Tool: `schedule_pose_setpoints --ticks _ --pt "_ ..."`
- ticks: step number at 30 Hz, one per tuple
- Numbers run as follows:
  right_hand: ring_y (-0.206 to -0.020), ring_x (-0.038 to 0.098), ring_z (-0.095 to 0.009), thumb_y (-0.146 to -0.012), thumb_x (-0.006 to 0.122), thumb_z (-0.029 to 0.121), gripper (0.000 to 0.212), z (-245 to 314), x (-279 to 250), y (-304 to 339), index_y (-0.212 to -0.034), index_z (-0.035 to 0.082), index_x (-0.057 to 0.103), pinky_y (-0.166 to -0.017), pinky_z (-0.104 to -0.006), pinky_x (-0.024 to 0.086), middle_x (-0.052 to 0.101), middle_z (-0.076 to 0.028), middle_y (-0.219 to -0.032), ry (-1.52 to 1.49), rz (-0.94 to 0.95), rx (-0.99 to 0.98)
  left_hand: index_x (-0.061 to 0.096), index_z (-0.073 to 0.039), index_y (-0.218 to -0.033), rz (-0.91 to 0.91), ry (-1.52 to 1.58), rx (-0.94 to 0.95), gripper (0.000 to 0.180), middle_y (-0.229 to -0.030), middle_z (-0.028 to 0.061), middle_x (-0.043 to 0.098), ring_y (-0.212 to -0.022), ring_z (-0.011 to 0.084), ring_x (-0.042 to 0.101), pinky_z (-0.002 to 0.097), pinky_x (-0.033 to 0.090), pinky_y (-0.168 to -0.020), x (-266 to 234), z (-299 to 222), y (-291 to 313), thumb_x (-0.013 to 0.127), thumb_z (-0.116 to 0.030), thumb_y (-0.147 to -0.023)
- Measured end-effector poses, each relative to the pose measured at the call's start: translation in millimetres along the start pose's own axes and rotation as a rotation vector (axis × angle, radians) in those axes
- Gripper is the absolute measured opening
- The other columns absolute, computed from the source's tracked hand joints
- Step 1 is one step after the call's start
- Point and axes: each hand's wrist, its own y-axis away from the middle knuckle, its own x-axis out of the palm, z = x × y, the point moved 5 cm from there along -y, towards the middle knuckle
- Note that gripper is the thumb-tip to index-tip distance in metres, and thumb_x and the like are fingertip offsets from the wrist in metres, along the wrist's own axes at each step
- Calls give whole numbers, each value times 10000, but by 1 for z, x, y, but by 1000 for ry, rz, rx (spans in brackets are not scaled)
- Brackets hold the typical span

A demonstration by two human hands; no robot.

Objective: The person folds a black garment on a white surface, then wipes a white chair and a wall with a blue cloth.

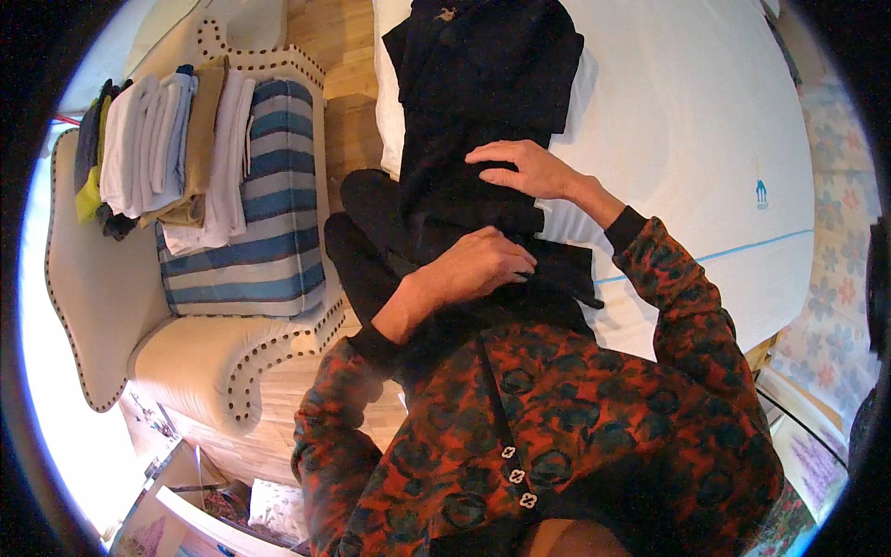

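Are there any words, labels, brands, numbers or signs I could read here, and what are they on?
No readable words or numbers.
White sheet: small blue mark; any lettering with it is too small to read.
Black garment: small tan emblem, no legible letters.

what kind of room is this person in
Probably a bedroom in a home: there is what looks like a white-covered bed with black clothing on it, a cream studded armchair stacked with folded clothes, and a wooden floor.
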Motion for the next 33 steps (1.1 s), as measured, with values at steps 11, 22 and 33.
schedule_pose_setpoints --ticks 11,22,33 --pt "-1330 520 -239 -1067 458 197 433 -94 18 41 -1457 10 483 -1113 -358 427 507 -112 -1498 -278 -55 292 484 10 -1436 -907 1041 -1007 463 -1307 78 633 -1165 185 597 327 467 -1026 -49 94 66 562 -228 -1046" --pt "-1076 660 -173 -1049 525 309 437 -51 22 52 -1397 47 560 -920 -329 544 670 -63 -1276 -1072 -246 822 538 64 -1371 -461 970 -869 557 -1326 105 632 -1193 211 604 348 440 -1078 -63 55 74 706 -265 -954" --pt "-752 668 -137 -1033 497 301 335 -52 41 63 -1246 81 634 -618 -314 549 712 -7 -977 -886 127 671 606 56 -1271 -425 1131 -1192 433 -1126 82 705 -1036 162 660 338 533 -948 -76 63 85 699 -235 -964"
